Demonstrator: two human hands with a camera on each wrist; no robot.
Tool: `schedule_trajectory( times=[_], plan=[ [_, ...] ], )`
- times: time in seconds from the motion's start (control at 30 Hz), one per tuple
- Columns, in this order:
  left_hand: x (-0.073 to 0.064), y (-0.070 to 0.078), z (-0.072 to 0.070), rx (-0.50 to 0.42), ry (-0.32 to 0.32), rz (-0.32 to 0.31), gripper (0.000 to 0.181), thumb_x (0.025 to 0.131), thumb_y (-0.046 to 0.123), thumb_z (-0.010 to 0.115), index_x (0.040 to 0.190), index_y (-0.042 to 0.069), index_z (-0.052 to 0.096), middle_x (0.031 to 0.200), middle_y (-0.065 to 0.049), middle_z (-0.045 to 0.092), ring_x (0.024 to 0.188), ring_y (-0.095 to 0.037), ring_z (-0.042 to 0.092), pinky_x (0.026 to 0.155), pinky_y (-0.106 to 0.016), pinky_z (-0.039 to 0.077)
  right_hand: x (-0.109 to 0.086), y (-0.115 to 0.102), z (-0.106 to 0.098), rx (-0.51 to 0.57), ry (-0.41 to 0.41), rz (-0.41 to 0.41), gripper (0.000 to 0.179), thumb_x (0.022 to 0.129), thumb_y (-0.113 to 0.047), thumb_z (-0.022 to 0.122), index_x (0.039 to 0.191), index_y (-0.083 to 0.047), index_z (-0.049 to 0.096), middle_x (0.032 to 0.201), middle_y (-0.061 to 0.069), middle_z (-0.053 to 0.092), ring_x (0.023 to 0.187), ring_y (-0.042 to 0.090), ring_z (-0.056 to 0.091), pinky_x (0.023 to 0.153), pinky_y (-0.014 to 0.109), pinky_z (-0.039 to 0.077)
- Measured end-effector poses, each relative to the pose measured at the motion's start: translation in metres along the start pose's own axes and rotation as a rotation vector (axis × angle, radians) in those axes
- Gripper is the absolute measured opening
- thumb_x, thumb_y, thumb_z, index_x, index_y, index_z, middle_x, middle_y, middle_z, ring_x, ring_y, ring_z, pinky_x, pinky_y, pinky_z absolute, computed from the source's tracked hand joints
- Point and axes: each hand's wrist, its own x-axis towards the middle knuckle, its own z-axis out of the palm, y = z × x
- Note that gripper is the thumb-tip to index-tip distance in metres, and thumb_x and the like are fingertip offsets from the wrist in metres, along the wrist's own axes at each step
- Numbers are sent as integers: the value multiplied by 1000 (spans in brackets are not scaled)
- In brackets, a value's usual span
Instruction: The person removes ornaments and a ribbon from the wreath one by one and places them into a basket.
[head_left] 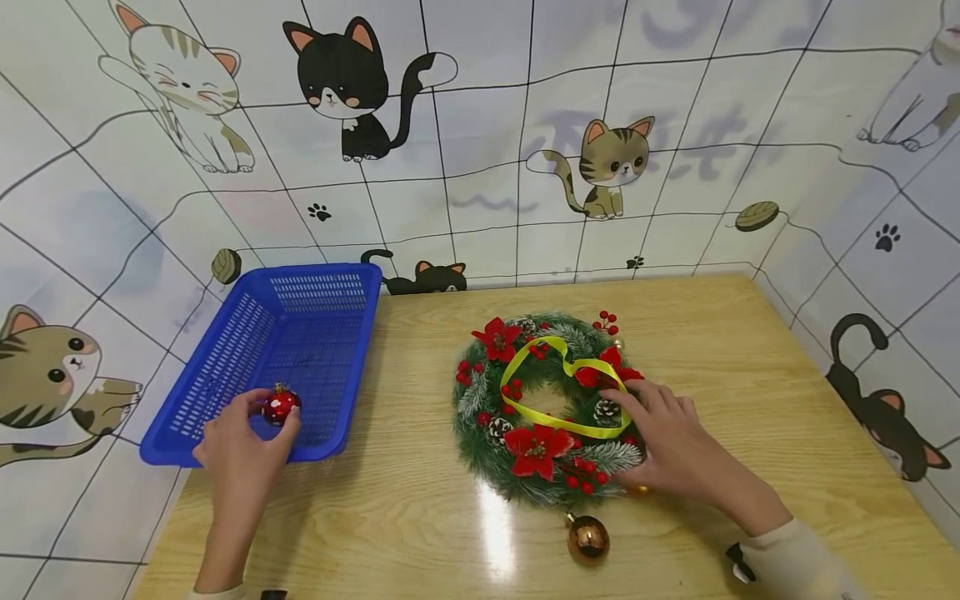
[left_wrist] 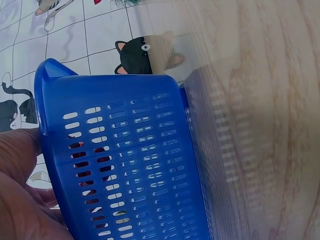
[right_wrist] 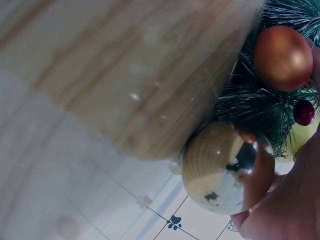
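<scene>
My left hand (head_left: 243,450) pinches a shiny red Christmas bauble (head_left: 281,407) between thumb and fingers, above the near end of a blue plastic basket (head_left: 357,367). In the left wrist view, the basket's slotted wall mostly hides the bauble; red shows through the slots. My right hand (head_left: 671,446) grips the right side of a green Christmas wreath (head_left: 477,454) with red poinsettias, berries and pinecones. A yellow ribbon (head_left: 562,427) lies in a loop on top. In the right wrist view, a glossy gold bauble (right_wrist: 215,170) and a matte copper bauble (right_wrist: 283,59) are close to that hand.
A loose copper bauble (head_left: 588,540) lies on the wooden table (head_left: 412,500), just in front of the wreath. Behind and at both sides stand walls (head_left: 480,125) covered with cartoon cats. The basket sits at the table's left edge, against the left wall.
</scene>
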Motion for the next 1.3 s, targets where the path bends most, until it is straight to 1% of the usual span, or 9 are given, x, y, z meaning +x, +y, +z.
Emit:
schedule_trajectory(
  times=[0.23, 0.4, 0.63, 0.73, 0.8, 0.9, 1.03, 1.17, 1.3],
  plan=[
    [0, -1, 2, 39, -6, 17, 48, 93, 16, 85, 130, -6, 65, 117, -33, 69, 113, -54, 52, 93, -72, 27, -2, -1, -1, -23, 4, 12, 117, 63, -53, 104, 160, -18, 48, 148, 22, 48, 128, 44, 49, 88, 57, 36],
    [-2, -6, 1, 46, 49, 22, 46, 92, 18, 85, 127, -5, 67, 113, -31, 70, 110, -52, 54, 92, -70, 28, 1, -3, 0, -17, -11, 1, 116, 65, -55, 103, 161, -19, 48, 147, 22, 49, 126, 46, 50, 86, 59, 36],
    [-3, -3, 18, 37, 99, 44, 45, 93, 25, 84, 126, -4, 71, 110, -27, 70, 108, -49, 55, 97, -72, 27, -5, 4, -5, -60, 17, 10, 120, 60, -56, 105, 159, -20, 48, 143, 25, 51, 122, 49, 51, 82, 60, 36],
    [-5, -4, 17, 49, 122, 36, 44, 93, 23, 84, 124, -5, 72, 108, -26, 70, 107, -49, 54, 100, -72, 24, -5, 2, -1, -53, 21, 3, 118, 61, -58, 104, 158, -20, 49, 141, 25, 52, 120, 49, 50, 81, 60, 35],
    [-6, -7, 12, 61, 138, 26, 42, 93, 22, 85, 123, -4, 72, 107, -25, 70, 107, -48, 53, 101, -70, 23, -3, -2, 4, -43, 15, -2, 116, 63, -59, 102, 158, -19, 49, 139, 24, 52, 119, 49, 50, 81, 59, 35],
    [-4, -3, 14, 59, 134, 22, 42, 94, 25, 85, 122, -4, 72, 106, -24, 69, 106, -48, 52, 101, -69, 22, -8, -2, 4, -59, 14, 17, 115, 63, -61, 101, 157, -19, 50, 135, 25, 53, 117, 49, 51, 79, 58, 36],
    [-6, -4, 14, 53, 126, 6, 45, 93, 27, 85, 121, -5, 71, 106, -26, 66, 105, -49, 51, 100, -69, 21, -11, -5, 6, -81, 34, 28, 114, 62, -60, 101, 156, -18, 51, 135, 26, 53, 115, 52, 53, 76, 59, 39],
    [-8, -6, 10, 40, 128, -5, 43, 93, 24, 85, 119, -6, 69, 104, -26, 63, 104, -50, 49, 101, -70, 17, -12, -13, 10, -86, 42, 43, 112, 65, -59, 99, 158, -18, 49, 138, 26, 51, 112, 50, 53, 74, 54, 38],
    [-8, -5, 10, 45, 97, -10, 44, 94, 24, 84, 122, -5, 68, 104, -25, 61, 106, -50, 47, 103, -70, 15, -17, -21, 11, -98, 46, 79, 112, 67, -61, 97, 159, -16, 49, 138, 27, 52, 112, 50, 52, 72, 50, 36]
  ],
)
